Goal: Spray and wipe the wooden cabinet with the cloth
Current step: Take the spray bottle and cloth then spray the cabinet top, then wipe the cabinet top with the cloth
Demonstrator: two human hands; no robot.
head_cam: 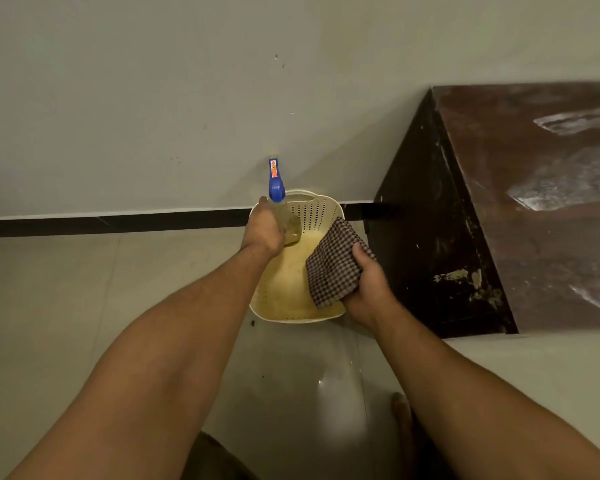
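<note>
Fingers of my left hand [262, 230] are curled tight round the neck of the spray bottle [276, 187], nozzle pointing at the wall [153, 98]. My right hand [369, 282] pinches the checked cloth [333, 265]: thumb on top, other fingers underneath, hidden. Both tools are over the cream basket [312, 202] on the floor [49, 289], just left of the wooden cabinet [534, 220]. Neither touches the cabinet. Its top shows pale streaky patches, spray or dust, can't tell. My read: I'm either fetching the tools or putting them back, and with those streaks the wiping looks unfinished.
</note>
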